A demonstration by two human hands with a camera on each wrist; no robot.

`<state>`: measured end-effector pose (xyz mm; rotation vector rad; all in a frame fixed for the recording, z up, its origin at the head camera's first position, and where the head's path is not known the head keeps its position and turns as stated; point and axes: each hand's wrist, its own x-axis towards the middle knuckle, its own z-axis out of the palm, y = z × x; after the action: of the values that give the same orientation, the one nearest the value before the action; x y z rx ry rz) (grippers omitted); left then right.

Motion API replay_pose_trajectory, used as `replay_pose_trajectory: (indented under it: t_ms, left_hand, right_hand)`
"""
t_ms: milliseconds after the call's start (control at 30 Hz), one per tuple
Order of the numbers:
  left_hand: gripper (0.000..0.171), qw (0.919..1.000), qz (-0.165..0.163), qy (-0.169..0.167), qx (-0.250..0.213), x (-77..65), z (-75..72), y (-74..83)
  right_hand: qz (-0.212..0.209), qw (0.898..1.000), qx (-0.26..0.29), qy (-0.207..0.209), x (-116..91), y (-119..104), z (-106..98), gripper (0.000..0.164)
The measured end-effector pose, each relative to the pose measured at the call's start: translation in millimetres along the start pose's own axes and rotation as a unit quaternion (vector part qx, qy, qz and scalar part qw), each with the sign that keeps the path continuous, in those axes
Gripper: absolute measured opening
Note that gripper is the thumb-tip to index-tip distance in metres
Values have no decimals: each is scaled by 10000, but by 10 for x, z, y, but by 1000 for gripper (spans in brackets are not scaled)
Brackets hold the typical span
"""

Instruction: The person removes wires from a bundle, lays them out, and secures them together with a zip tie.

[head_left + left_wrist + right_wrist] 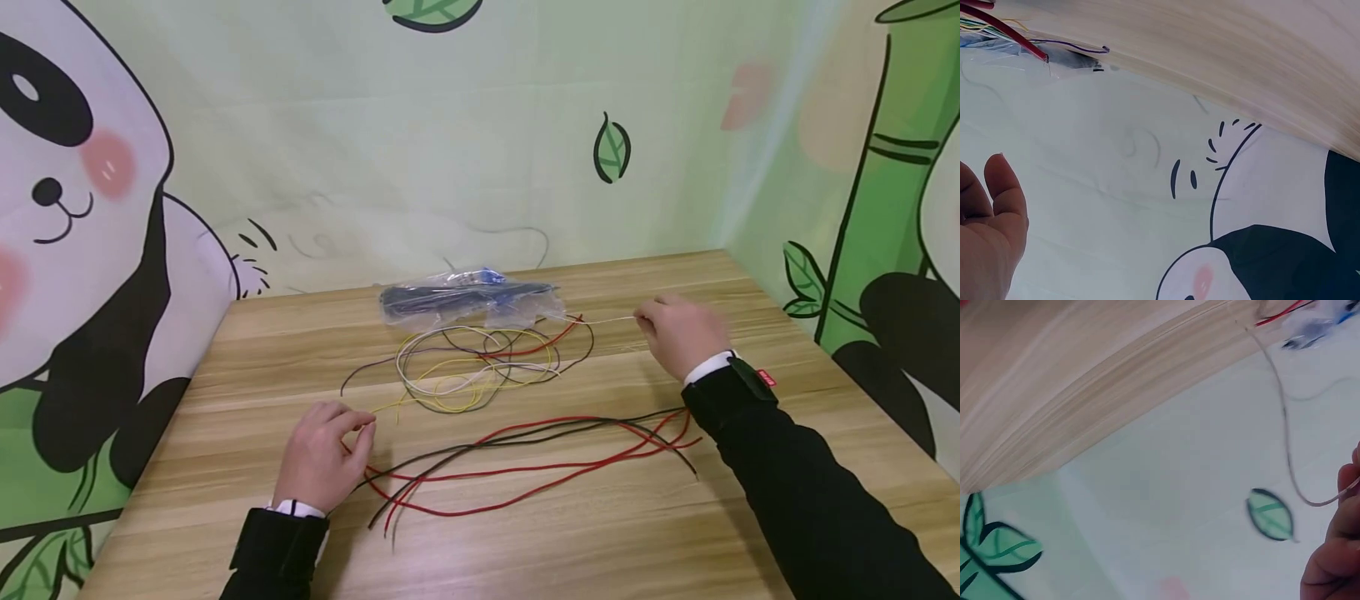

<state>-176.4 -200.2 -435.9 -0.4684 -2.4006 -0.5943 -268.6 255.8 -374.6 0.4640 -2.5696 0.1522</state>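
At the right of the head view, my right hand pinches the end of a thin white wire. The wire runs left towards a loose tangle; the right wrist view shows it hanging in a curve from the fingertips. My left hand, lower left, has its thumb and forefinger together at the end of a yellow wire. This wire leads into the same tangle of yellow, white, purple, black and red wires. Left fingers appear curled in the left wrist view, where their grip is out of sight.
Several longer red wires and black wires lie crossed along the front of the wooden table. Behind the tangle rests a clear plastic bag with dark and blue contents. A printed panda cloth hangs behind the table.
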Motion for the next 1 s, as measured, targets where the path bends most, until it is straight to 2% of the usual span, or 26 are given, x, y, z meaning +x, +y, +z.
replay_pose_trajectory:
  t_ms: [233, 467, 567, 800, 933, 1000]
  left_hand:
    - [6, 9998, 174, 108, 30, -9, 24, 55]
    - [19, 9933, 1101, 344, -47, 11, 119, 307]
    - [26, 9913, 1288, 245, -89, 7, 172, 405]
    - [45, 9917, 1241, -281, -207, -35, 236, 515]
    - [42, 9902, 1305, -440, -233, -45, 252, 544]
    - [38, 9889, 1390, -418, -325, -47, 255, 558]
  right_hand:
    - [-760, 9969, 131, 178, -37, -454, 31, 4]
    - [-1854, 9813, 71, 520, -131, -1035, 59, 10]
    - [-2200, 9738, 62, 577, -158, -1252, 65, 9]
    - [-2730, 9583, 237, 809, -231, -1618, 116, 17]
    - [-2889, 9508, 454, 1021, -280, -1743, 152, 18]
    - [-2952, 9476, 527, 1102, -306, -1789, 174, 18]
